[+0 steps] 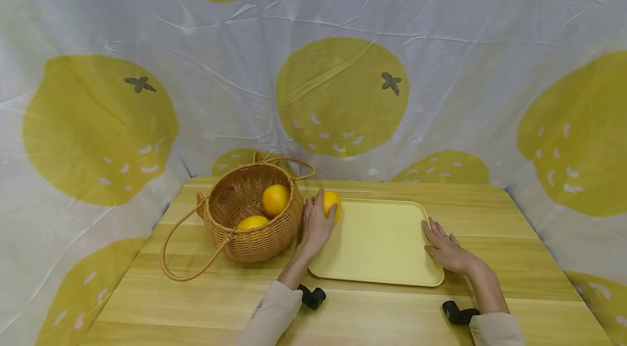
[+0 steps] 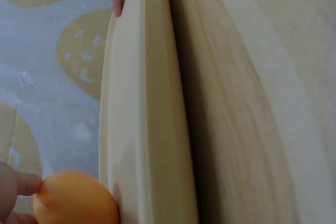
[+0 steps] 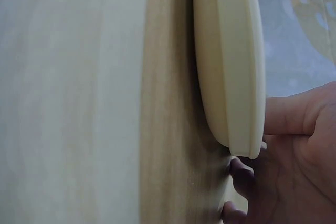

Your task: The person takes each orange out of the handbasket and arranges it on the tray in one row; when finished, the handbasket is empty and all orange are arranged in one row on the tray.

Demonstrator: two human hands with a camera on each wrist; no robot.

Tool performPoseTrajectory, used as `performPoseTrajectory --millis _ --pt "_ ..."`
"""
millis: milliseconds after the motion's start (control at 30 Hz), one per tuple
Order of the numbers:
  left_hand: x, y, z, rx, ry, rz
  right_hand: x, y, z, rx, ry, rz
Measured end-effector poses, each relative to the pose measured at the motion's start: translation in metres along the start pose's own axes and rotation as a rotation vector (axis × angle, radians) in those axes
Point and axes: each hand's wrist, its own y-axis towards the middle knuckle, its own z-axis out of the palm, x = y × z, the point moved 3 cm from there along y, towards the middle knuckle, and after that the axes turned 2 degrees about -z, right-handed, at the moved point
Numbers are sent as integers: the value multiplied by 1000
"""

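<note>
In the head view my left hand [image 1: 317, 226] holds an orange [image 1: 331, 205] above the left end of a pale yellow tray [image 1: 377, 242]. The left wrist view shows the same orange [image 2: 76, 198] beside the tray's rim, with fingertips pressed against its side. At the tray's right edge, my right hand [image 1: 448, 251] grips the rim. The right wrist view has the thumb [image 3: 289, 115] over the rim and the other fingers curled below it, partly hidden. Left of my left hand stands a wicker basket [image 1: 264, 242] with an orange [image 1: 276, 199] and another yellow fruit [image 1: 252, 222] inside.
The basket's handles [image 1: 188, 275] flop outward, one onto the table on the left, one toward the back. Everything stands on a wooden table [image 1: 382, 313]. A lemon-print cloth [image 1: 441, 90] hangs behind and at both sides. Black wrist devices [image 1: 312, 297] sit below each wrist.
</note>
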Motion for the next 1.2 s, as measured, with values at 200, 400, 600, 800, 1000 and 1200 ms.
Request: performPoseTrajectory --millis 200,400,600,800,1000,1200 --pt "1 2 -1 40 -26 -20 -1 0 0 -3 5 -3" --pt "4 4 -1 59 -34 -49 0 0 0 -6 7 -5" --pt "5 5 -2 80 -57 -63 0 0 0 -8 10 -12" --pt "6 6 -2 104 -49 -71 -1 0 -1 -7 -1 -13" --pt "6 6 -2 118 -24 -67 -1 -1 -2 -5 3 -31" --pt "0 -2 -7 148 32 -40 -1 -2 -2 -6 -1 -33"
